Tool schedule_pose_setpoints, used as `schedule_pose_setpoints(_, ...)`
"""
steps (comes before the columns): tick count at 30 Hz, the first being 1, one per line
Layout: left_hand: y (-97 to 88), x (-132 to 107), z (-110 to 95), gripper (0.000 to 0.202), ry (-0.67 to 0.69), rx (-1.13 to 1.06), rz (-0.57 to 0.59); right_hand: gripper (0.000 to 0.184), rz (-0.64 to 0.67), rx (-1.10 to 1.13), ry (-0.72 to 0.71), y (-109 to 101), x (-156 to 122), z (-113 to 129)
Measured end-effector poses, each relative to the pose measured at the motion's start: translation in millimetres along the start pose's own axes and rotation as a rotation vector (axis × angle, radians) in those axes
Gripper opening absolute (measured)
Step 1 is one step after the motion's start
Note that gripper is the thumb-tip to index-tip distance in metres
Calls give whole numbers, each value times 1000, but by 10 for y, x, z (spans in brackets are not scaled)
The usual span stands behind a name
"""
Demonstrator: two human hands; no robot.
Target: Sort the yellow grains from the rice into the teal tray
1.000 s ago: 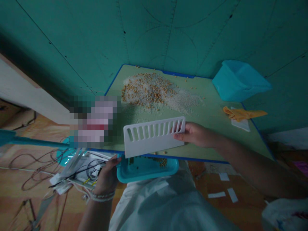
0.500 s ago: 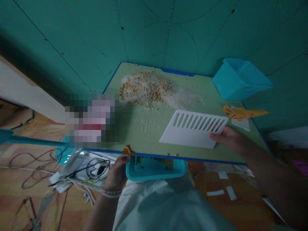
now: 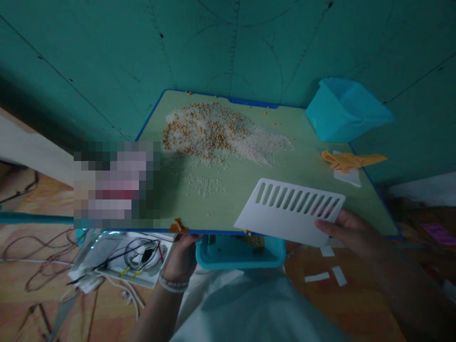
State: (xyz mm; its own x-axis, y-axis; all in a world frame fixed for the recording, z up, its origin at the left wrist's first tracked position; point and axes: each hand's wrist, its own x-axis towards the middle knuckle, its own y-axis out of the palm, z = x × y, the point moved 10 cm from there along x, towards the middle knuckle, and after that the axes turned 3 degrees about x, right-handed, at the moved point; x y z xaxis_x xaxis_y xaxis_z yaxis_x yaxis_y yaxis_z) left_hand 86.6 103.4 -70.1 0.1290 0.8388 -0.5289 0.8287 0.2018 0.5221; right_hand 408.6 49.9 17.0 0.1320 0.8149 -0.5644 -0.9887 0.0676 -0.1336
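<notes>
My right hand [image 3: 351, 232] is closed on one end of a white slotted scraper [image 3: 281, 221], tilted over the front edge of the small table [image 3: 302, 164]. A few yellow beans [image 3: 247, 232] lie at the scraper's lower edge. Below that edge, my left hand [image 3: 183, 256] grips the left end of a teal tray [image 3: 238, 261]; its fingers are partly hidden. Yellow beans [image 3: 254, 243] lie inside the tray. Farther back on the tabletop spreads a pile of yellow beans mixed with white, rice-like grains [image 3: 210, 130].
A teal bin [image 3: 344, 116] stands at the back right, with an orange cloth [image 3: 347, 160] in front of it. A blurred-out object [image 3: 119, 183] covers the table's left side. Cables and a white box [image 3: 149, 270] are at lower left. A green wall [image 3: 228, 47] rises behind.
The scraper in my right hand has moved toward me, to the table's front edge, with beans now at its lower edge. The tray in my left hand has shifted slightly right.
</notes>
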Motion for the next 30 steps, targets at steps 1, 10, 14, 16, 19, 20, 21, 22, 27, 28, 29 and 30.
schedule_pose_setpoints(1, -5, -4, -24, 20, 11, 0, -5, 35, 2, 5, -15, 8, 10, 12)
schedule_pose_setpoints(10, -117, -39, -7, 25, -56, -12, -16, 34, -83, 73, -207, 68, 77, 300)
schedule_pose_setpoints(14, -144, -38, -21, 25, -76, -5, -28, 33, -55, 36, -205, 75, 67, 266)
schedule_pose_setpoints(16, -139, -30, -20, 25, -86, 3, -23, 32, -85, 45, -212, -1, 84, 240)
schedule_pose_setpoints(19, -130, -15, -9, 22, -92, -4, -15, 34, -182, 48, -220, -151, 152, 234)
schedule_pose_setpoints(20, -128, -12, -5, 23, -92, -10, -14, 36, -194, 42, -216, -172, 187, 239)
schedule_pose_setpoints(21, -124, -11, 1, 24, -95, -16, -14, 38, -190, 37, -209, -172, 227, 244)
schedule_pose_setpoints(22, -121, -12, 7, 26, -100, -20, -14, 39, -174, 35, -203, -157, 265, 253)
schedule_pose_setpoints(27, -102, -30, -22, 29, -85, -18, -7, 40, -70, 2, -169, -2, 317, 303)
schedule_pose_setpoints(28, -102, -32, -29, 27, -82, -17, -5, 40, -48, -18, -156, 36, 298, 307)
schedule_pose_setpoints(29, -104, -35, -32, 26, -83, -17, -1, 39, -24, -40, -145, 76, 273, 311)
schedule_pose_setpoints(30, -106, -36, -31, 24, -88, -17, 4, 38, 3, -60, -138, 117, 246, 317)
